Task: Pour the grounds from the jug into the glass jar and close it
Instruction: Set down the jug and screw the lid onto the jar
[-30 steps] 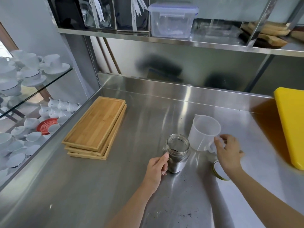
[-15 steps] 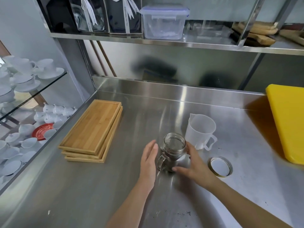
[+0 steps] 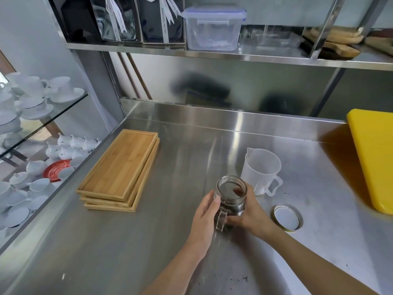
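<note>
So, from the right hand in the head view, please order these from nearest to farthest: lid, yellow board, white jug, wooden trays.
From the right hand:
1. Lid, just to its right.
2. White jug, behind it.
3. Wooden trays, far left.
4. Yellow board, far right; trays and board are nearly equal.

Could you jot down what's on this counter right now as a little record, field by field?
surface: steel counter
glass jar: upright, open, dark grounds inside, handle toward the camera
left hand: on the jar's left side
right hand: cupped round the jar's right side
jug: white plastic, upright, looks empty, just behind the jar
lid: flat on the counter, right of the jar
task state: grounds in jar, lid not yet on
nearby: stacked wooden trays, yellow board
</note>
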`<state>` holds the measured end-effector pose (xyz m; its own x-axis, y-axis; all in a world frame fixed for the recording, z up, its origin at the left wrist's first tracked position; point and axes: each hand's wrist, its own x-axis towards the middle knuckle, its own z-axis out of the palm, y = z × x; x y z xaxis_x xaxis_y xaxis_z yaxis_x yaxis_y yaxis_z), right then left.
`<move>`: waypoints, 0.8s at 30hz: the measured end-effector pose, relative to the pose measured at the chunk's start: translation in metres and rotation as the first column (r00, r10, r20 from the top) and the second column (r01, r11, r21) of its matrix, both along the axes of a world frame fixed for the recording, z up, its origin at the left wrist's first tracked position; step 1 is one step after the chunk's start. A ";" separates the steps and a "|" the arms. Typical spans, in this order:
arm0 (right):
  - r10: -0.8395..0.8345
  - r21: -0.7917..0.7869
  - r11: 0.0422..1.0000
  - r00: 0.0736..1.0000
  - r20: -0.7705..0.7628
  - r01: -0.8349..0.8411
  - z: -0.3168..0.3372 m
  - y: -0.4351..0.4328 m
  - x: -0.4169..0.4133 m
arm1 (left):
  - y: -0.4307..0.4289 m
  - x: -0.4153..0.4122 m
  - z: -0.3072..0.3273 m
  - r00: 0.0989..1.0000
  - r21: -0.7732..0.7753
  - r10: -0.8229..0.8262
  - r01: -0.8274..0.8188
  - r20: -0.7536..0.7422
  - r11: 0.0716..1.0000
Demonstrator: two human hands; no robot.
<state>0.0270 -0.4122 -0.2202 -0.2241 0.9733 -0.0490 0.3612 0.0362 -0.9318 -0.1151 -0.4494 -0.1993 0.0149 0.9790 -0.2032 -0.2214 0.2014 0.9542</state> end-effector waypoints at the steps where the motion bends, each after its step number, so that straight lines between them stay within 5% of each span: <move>1: 0.001 0.004 1.000 1.000 -0.004 0.000 0.000 0.001 0.000 | 0.000 0.001 0.000 1.000 0.005 -0.020 0.020 -0.004 1.000; 8: -0.039 -0.022 0.999 0.995 -0.093 0.037 0.010 -0.006 0.004 | 0.013 -0.017 0.009 0.995 -0.055 0.084 -0.086 -0.049 0.995; 14: -0.062 -0.028 0.998 0.978 -0.201 0.058 0.016 -0.017 0.010 | 0.042 -0.031 0.024 0.982 0.048 0.172 -0.169 -0.078 0.984; 18: -0.076 -0.038 0.997 0.967 -0.242 0.069 0.017 -0.021 0.007 | 0.041 -0.014 0.027 0.929 0.076 0.368 -0.365 -0.027 0.928; 22: -0.056 -0.020 0.998 0.962 -0.269 0.053 0.020 -0.027 0.005 | 0.027 0.016 0.021 0.992 -0.019 -0.037 0.035 -0.122 0.999; 24: -0.057 -0.017 0.998 0.953 -0.298 0.055 0.025 -0.032 0.008 | 0.033 0.010 0.022 0.986 0.064 0.098 -0.090 -0.135 0.994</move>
